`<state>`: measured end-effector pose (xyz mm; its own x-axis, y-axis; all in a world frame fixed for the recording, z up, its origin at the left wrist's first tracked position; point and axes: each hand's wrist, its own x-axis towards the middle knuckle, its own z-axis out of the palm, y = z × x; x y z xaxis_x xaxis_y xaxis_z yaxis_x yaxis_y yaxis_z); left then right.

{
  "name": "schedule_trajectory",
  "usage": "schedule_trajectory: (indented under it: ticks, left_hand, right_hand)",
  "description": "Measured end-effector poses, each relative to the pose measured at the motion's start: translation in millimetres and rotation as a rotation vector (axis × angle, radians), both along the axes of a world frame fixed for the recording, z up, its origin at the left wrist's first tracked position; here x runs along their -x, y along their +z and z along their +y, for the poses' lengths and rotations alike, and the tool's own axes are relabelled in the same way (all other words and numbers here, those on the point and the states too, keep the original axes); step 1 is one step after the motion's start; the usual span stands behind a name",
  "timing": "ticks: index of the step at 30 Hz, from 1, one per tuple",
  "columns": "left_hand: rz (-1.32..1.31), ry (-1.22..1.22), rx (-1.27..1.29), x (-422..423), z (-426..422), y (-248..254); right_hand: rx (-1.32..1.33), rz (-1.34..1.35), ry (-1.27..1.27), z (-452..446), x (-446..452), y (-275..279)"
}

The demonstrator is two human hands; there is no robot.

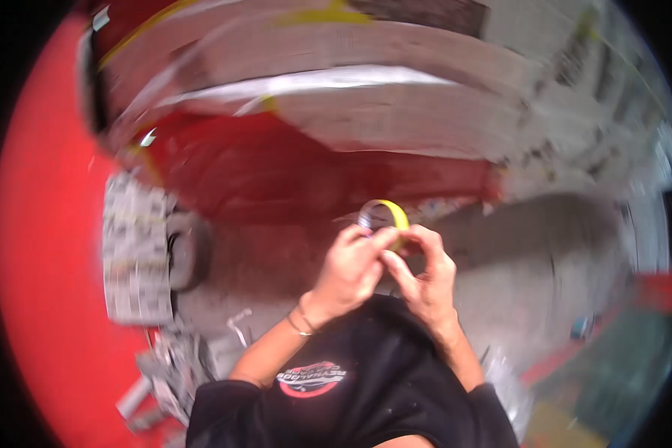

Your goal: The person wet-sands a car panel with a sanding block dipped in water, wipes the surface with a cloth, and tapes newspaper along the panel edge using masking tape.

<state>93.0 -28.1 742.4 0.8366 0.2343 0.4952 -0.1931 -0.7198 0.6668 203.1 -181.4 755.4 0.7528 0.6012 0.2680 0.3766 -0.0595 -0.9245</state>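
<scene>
A roll of yellow tape [400, 215] is held in front of my chest, its round opening facing up and forward. My left hand [349, 267] is closed on the roll's lower left side, with a thin band round the wrist. On the right, my right hand [428, 278] has its thumb and fingers pinched at the roll's lower right edge, close to my left fingertips. Whether a loose tape end lies between the fingers is too blurred to tell.
Ahead stands a red car panel [254, 168] partly masked with paper [411, 119] and yellow tape. A paper-covered wheel [136, 257] is at the left. Crumpled paper [175, 369] lies at the lower left, clear plastic [506, 388] at the lower right.
</scene>
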Motion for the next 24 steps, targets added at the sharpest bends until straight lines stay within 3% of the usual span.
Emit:
schedule_trajectory:
  ticks: [3,4,6,8,10,12,17,20,24]
  left_hand:
    - [0.142,0.141,-0.059,8,-60,-12]
    - [0.190,0.165,-0.028,10,-79,-18]
    - [0.135,0.275,0.045,11,-117,-40]
    - [0.218,0.317,0.103,13,-141,-48]
    - [0.080,0.439,0.032,2,-157,-62]
    - [0.145,0.552,0.087,1,-169,-55]
    - [0.117,0.771,0.171,20,-206,-67]
    - [0.181,0.870,0.191,34,-218,-63]
    - [0.079,1.026,0.298,48,-230,-71]
  right_hand:
    - [0.051,0.185,0.178,-42,-12,-41]
    - [-0.009,0.388,0.236,-56,-14,-49]
    - [-0.078,0.489,0.332,-81,-27,-71]
    - [0.031,0.431,0.432,-96,-41,-81]
    - [0.076,0.393,0.517,-97,-57,-86]
    - [0.020,0.338,0.616,-85,-60,-84]
    - [0.225,0.129,0.793,-92,-51,-86]
    - [0.119,0.185,0.895,-78,-23,-70]
    - [0.307,0.165,1.065,-60,-13,-68]
